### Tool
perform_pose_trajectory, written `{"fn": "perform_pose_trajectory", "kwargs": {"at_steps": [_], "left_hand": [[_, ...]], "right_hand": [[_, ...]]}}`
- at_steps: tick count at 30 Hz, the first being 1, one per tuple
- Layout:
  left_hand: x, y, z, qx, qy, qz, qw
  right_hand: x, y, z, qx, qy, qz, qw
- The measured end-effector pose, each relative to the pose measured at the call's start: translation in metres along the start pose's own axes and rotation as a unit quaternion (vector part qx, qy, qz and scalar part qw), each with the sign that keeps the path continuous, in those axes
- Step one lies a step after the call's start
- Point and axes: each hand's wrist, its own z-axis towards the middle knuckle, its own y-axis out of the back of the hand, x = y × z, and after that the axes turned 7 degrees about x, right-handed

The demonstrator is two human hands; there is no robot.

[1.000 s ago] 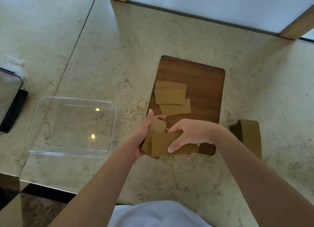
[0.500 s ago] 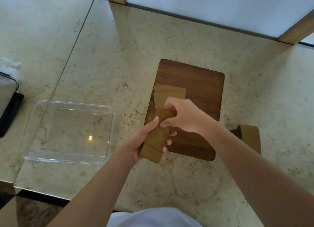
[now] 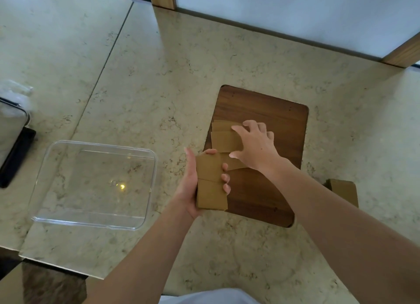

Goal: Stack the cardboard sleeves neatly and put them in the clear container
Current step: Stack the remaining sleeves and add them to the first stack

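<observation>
At the far left edge I see a dark device (image 3: 13, 144) with a shiny top, cut off by the frame. Just right of it, near me, the clear container (image 3: 36, 190) sits on the stone counter (image 3: 159, 76), with no sleeves in it. Right of the container my left hand (image 3: 193, 187) is curled around a held stack of cardboard sleeves (image 3: 210, 185), thumb along the stack's left edge and fingers (image 3: 225, 178) wrapped over its right edge; the stack hangs over the near left edge of the wooden board (image 3: 268, 112). Farther on the board lie the loose sleeves (image 3: 223, 140), overlapping one another. My right hand (image 3: 256, 147) is spread over them, its thumb at the near edge and its fingertips at the far edge of the middle sleeve; I cannot tell whether it has gripped the sleeve yet. At the right, beyond my right forearm, a cardboard box (image 3: 343, 190) stands on the counter beside the board.
</observation>
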Motion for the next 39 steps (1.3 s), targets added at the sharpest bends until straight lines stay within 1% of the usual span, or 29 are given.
{"fn": "perform_pose_trajectory", "kwargs": {"at_steps": [4,7,8,9,11,12,14,18,19,21,23,24,26,28,33,35,36,37,39], "left_hand": [[0.000,0.001,0.002,-0.031,-0.008,-0.024,0.999],[-0.001,0.001,-0.003,-0.022,-0.009,-0.020,1.000],[-0.001,0.002,-0.004,-0.016,-0.011,-0.018,1.000],[-0.001,0.003,-0.006,-0.008,-0.012,-0.015,1.000],[-0.001,0.004,-0.007,0.006,-0.003,-0.005,1.000],[0.000,0.004,-0.007,0.009,0.006,0.003,1.000],[0.002,0.003,-0.008,0.013,0.022,0.016,1.000],[0.007,0.002,-0.007,0.013,0.038,0.002,0.999],[0.009,0.001,-0.006,0.011,0.042,-0.002,0.999],[0.011,-0.001,-0.004,0.006,0.042,-0.006,0.999],[0.014,-0.001,-0.002,0.005,0.039,-0.008,0.999],[0.015,-0.002,-0.001,0.007,0.038,-0.007,0.999],[0.017,-0.002,0.002,0.012,0.032,0.004,0.999],[0.018,-0.002,0.004,0.009,0.028,0.014,0.999],[0.017,-0.003,0.004,-0.004,-0.003,0.034,0.999],[0.016,-0.003,0.004,-0.030,-0.013,0.055,0.998],[0.015,-0.003,0.004,-0.040,-0.015,0.053,0.998],[0.014,-0.003,0.005,-0.038,-0.019,0.040,0.998],[0.012,-0.005,0.005,-0.019,-0.018,0.009,1.000]], "right_hand": [[-0.001,-0.003,0.004,-0.057,-0.002,0.003,0.998],[-0.002,-0.001,0.002,-0.055,-0.015,0.024,0.998],[-0.004,0.000,0.001,-0.038,-0.013,0.063,0.997],[-0.005,0.003,-0.001,-0.006,-0.014,0.121,0.992],[-0.009,0.008,-0.009,0.054,-0.020,0.244,0.968],[-0.010,0.011,-0.015,0.067,-0.015,0.280,0.958],[-0.014,0.015,-0.029,0.052,0.009,0.328,0.943],[-0.012,0.016,-0.060,0.004,0.062,0.441,0.895],[-0.011,0.014,-0.067,-0.022,0.073,0.443,0.893],[-0.005,0.011,-0.080,-0.099,0.104,0.386,0.911],[0.001,0.007,-0.092,-0.156,0.162,0.337,0.914],[0.003,0.004,-0.097,-0.165,0.191,0.331,0.909],[0.008,-0.002,-0.104,-0.157,0.233,0.324,0.904],[0.012,-0.007,-0.108,-0.152,0.253,0.306,0.905],[0.013,-0.009,-0.106,-0.129,0.251,0.219,0.934],[0.011,-0.004,-0.101,-0.101,0.239,0.231,0.938],[0.008,-0.001,-0.095,-0.088,0.221,0.258,0.936],[0.005,0.002,-0.088,-0.092,0.197,0.281,0.935],[-0.002,0.005,-0.066,-0.121,0.126,0.288,0.942]]}}
